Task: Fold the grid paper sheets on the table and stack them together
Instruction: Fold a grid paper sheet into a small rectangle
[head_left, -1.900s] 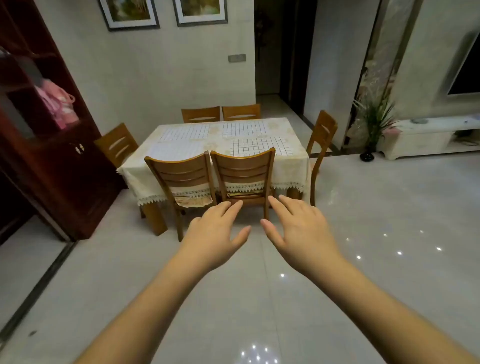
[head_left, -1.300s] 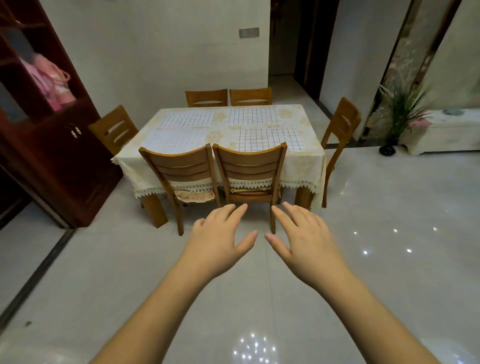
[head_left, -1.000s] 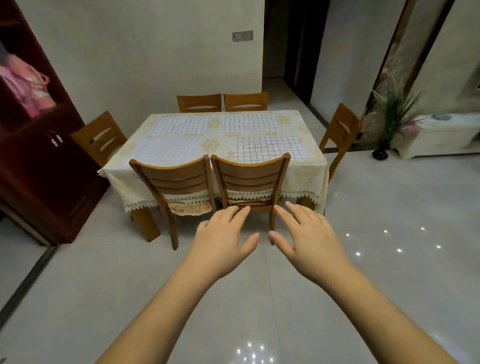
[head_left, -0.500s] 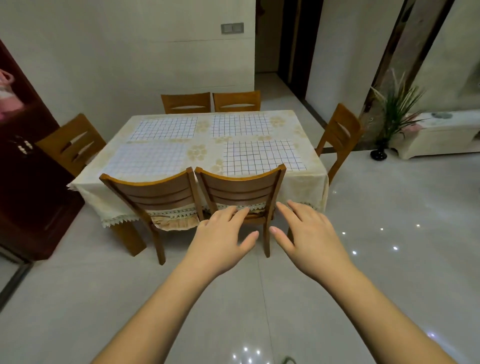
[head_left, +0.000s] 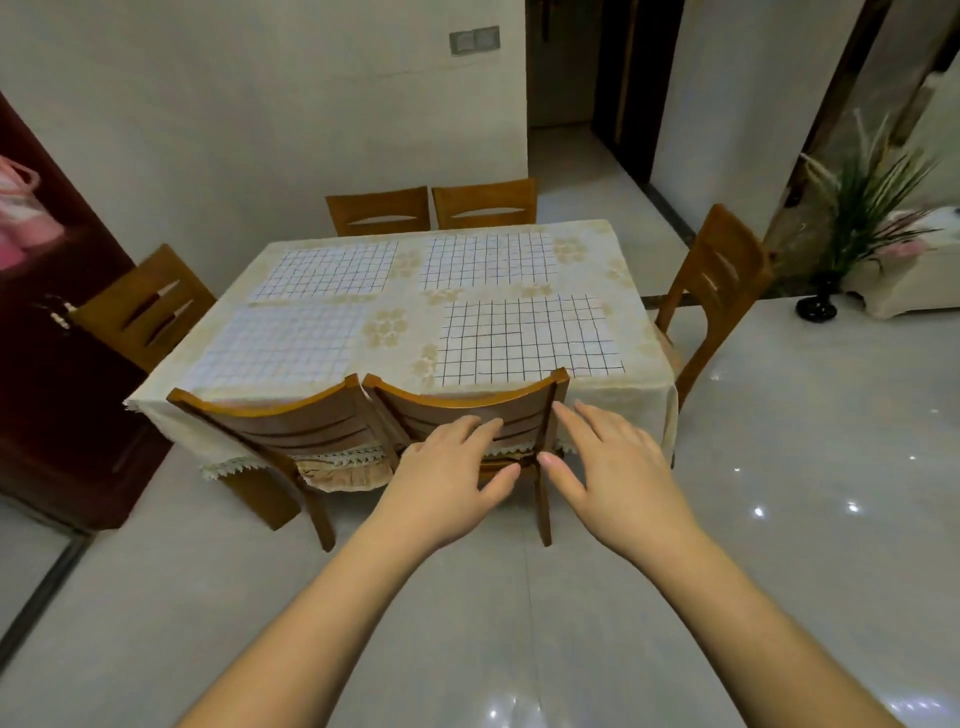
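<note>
Several grid paper sheets lie flat and unfolded on the table (head_left: 395, 332), which wears a cream cloth. A bold-lined sheet (head_left: 524, 338) is at the near right, a faint one (head_left: 280, 343) at the near left, two more at the far left (head_left: 327, 270) and far right (head_left: 488, 260). My left hand (head_left: 447, 478) and my right hand (head_left: 608, 467) are stretched out palms down, fingers apart, holding nothing. Both hover in front of the near right chair (head_left: 467, 415), short of the table.
Another chair (head_left: 291, 431) stands at the near left, two at the far side (head_left: 431, 208), one at the left end (head_left: 145, 306) and one at the right end (head_left: 717, 275). A dark red cabinet (head_left: 47, 374) stands left, a potted plant (head_left: 852, 208) right. Glossy tiled floor underfoot.
The table and chairs have grown larger and nearer as I walk toward them. My hands keep their spread pose and now overlap the near right chair's back.
</note>
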